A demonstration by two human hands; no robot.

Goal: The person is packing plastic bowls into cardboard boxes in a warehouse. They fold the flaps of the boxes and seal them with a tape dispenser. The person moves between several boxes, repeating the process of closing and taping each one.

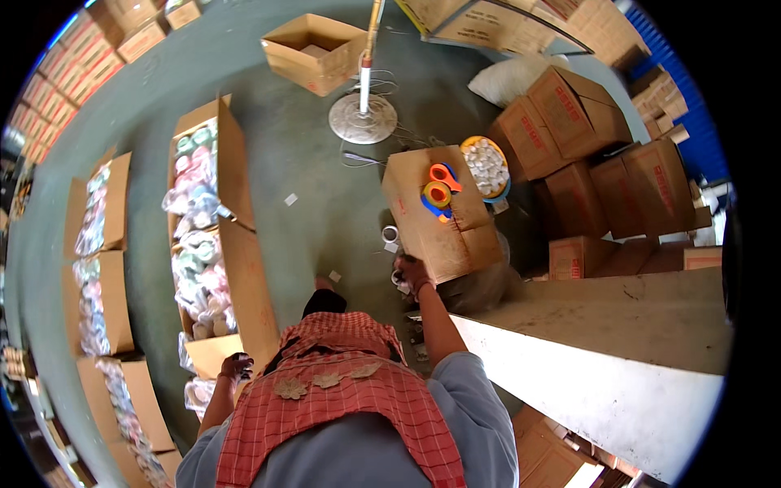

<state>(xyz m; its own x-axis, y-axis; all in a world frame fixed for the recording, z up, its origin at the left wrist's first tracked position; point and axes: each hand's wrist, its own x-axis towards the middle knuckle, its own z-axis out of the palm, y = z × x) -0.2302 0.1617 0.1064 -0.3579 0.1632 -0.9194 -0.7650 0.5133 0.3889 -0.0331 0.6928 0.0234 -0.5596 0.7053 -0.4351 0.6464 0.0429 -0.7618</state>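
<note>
Off to my left, my left hand (236, 366) is beside a raised flap (213, 355) of a long open carton (248, 293). Its dark fingers are too small to read. The carton holds plastic-wrapped goods (203, 276) in pink, green and white. My right hand (413, 272) reaches forward, low by the near left corner of a closed carton (455, 248). Its fingers are curled around something small and whitish that I cannot make out. On that carton lies an orange and blue tape dispenser (439, 195) with a yellowish roll. A white roll (390, 234) is on the floor beside it.
Further open cartons (122, 313) line the far left. Ahead are an empty open carton (313, 53) and a pole on a round base (362, 120) with loose cables. A tub of white pieces (486, 167) and stacked cartons (569, 122) stand right, behind a white-sided ledge (602, 407).
</note>
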